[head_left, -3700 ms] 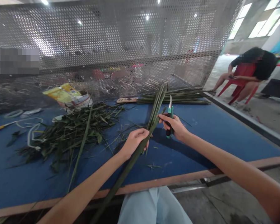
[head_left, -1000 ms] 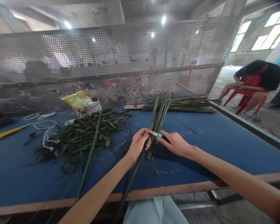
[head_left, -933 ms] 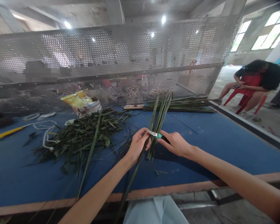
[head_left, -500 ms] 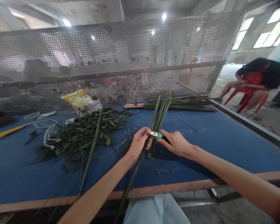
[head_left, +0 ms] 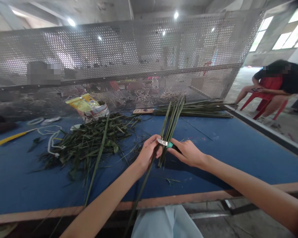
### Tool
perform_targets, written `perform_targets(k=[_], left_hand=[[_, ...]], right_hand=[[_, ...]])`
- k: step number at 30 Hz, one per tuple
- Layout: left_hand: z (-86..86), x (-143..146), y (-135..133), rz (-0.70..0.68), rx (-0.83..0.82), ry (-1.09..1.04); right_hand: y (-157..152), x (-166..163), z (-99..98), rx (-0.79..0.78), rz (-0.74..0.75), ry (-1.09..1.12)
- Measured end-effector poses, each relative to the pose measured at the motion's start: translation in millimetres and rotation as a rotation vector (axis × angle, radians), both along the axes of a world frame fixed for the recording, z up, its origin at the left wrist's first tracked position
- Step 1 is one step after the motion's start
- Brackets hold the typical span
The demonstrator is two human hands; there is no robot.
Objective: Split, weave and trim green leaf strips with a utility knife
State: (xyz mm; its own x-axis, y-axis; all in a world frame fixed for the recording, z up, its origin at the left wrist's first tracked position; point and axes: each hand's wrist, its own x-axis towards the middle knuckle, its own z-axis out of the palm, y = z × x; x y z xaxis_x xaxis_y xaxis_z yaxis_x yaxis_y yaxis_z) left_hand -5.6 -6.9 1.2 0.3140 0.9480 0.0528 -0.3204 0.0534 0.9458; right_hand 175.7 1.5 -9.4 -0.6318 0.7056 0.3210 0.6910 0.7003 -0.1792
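My left hand [head_left: 147, 152] is shut around several long, narrow green palm leaves [head_left: 172, 122], which stick up past it and trail down towards my lap. My right hand [head_left: 187, 153] is close beside it, pinching a utility knife [head_left: 167, 143] with a teal handle. The knife's bare metal blade lies across the leaves at my left fingers, and most of its handle is hidden in my right hand. To the left of my hands lies a loose heap of cut green leaves [head_left: 89, 142].
A blue-topped table [head_left: 27, 185] with a wooden edge spans the view. A bundle of long green stalks [head_left: 193, 110] lies at its back, near a plastic bag [head_left: 88, 107] and a perforated metal screen [head_left: 114, 59]. A seated person [head_left: 270, 87] is on a red chair at right.
Since the oldest frame, the knife has gone from upright beside the leaves to lying across them at my left hand. Over the last second, my hands have barely moved.
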Motion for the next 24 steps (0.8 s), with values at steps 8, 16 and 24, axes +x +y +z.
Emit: perform_targets(k=[8,16,24], left_hand=[[-1.4,0.3,-0.2,-0.217,-0.151,-0.141],[0.6,1.2,-4.1,-0.183,-0.179,-0.143],[-7.4,0.6,1.7,-0.188,-0.112,-0.178]], right_hand=[[-2.6,0.9,-1.0,0.052,0.026,0.01],[-3.3,0.6,-1.6,0.068,0.01,0.039],[-1.3,1.0,-1.8,0.105,-0.028,0.023]])
